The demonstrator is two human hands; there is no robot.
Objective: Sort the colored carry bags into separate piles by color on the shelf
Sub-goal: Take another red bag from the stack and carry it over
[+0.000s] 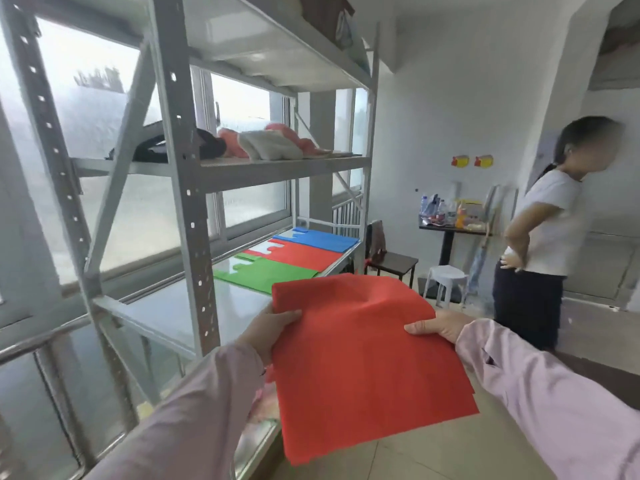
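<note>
pinches from our left hand (269, 328) and right hand (437, 329) hold the red carry bag (363, 362) flat. its red pile (304, 254) lies ahead on the shelf (180, 306), nearer the left hand.

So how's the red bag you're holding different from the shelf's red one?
Held red bag: in the air, gripped by left hand and right hand, slightly rumpled. Shelf red bag: lying flat between the green bag and blue bag, handle cut-outs showing; the held one's are hidden. Both are red.
</note>
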